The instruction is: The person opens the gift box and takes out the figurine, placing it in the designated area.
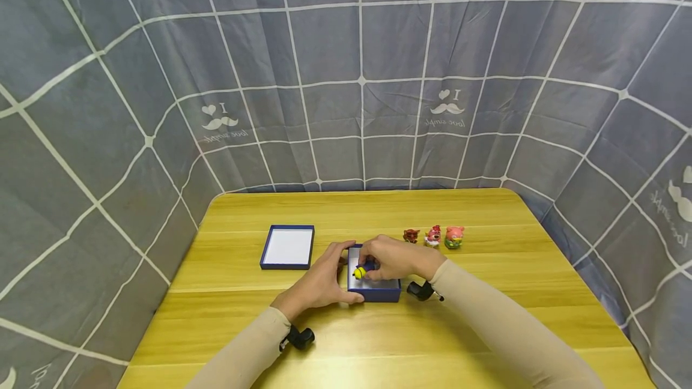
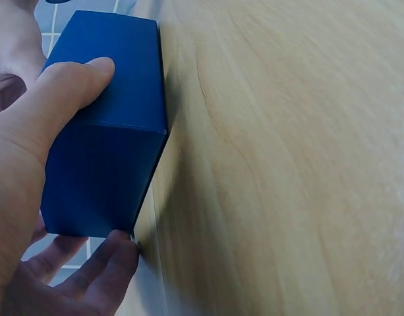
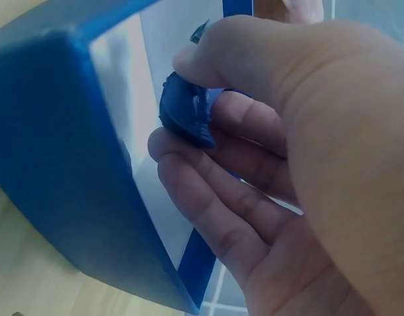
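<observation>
A dark blue box (image 1: 381,295) with a white inside stands with its opening up on the table. My left hand (image 1: 323,281) grips its left side, thumb on the front wall (image 2: 122,39) and fingers at the far side. Over the opening, my right hand (image 1: 394,256) pinches a small blue and yellow figurine (image 1: 360,271) between thumb and fingers. In the right wrist view the figurine's blue part (image 3: 182,108) shows beside the box's white interior; the rest is covered by the fingers.
A shallow blue-rimmed lid (image 1: 288,247), white inside, lies to the left behind my left hand. At the right behind the box are a dark red figurine (image 1: 411,235), a red and white one (image 1: 433,236) and a pink and green one (image 1: 454,237). A grey checked curtain (image 1: 335,113) surrounds the wooden table (image 1: 346,347).
</observation>
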Available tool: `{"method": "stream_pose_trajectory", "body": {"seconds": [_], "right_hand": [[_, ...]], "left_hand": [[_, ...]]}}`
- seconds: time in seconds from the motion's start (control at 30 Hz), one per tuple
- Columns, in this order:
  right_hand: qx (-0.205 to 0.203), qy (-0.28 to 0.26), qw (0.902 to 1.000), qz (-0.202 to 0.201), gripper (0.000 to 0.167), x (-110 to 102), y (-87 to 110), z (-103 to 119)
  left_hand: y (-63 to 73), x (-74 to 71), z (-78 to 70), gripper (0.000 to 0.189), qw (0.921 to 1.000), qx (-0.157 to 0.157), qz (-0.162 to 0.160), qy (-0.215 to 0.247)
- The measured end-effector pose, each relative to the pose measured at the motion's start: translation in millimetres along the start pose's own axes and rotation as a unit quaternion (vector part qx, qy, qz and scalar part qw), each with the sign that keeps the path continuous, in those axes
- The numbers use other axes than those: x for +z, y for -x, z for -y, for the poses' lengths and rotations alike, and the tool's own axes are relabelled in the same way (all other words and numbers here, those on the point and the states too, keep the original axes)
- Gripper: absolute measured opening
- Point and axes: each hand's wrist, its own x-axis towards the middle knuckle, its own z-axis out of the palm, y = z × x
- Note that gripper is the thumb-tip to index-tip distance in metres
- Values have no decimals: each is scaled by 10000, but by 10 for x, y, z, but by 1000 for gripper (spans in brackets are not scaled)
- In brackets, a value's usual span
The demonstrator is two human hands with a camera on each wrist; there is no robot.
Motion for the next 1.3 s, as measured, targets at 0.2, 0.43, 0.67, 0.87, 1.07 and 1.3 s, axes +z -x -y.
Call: {"method": "stream_pose_trajectory", "body": {"seconds": [0.2, 0.43, 0.67, 0.87, 1.07, 1.3], "right_hand": [[-4, -207, 9997, -100, 19, -15, 47, -5], [43, -366, 9992, -139, 24, -23, 86, 28], [-161, -538, 9981, -272, 38, -11, 151, 17], [-394, -708, 9960, -374, 38, -19, 211, -6], [-286, -993, 9937, -434, 34, -39, 270, -5], [-144, -1065, 9923, -613, 30, -55, 316, -23]], "left_hand": [[4, 2, 1, 124, 10000, -34, -12, 46], [8, 10, -7, 124, 10000, -56, -26, 6], [25, 10, -21, 125, 9999, -83, -15, -60], [30, 8, -27, 125, 9999, -62, -5, -128], [25, 8, -26, 125, 9999, -71, -16, -87], [14, -5, -48, 125, 9999, -120, 2, -5]]}}
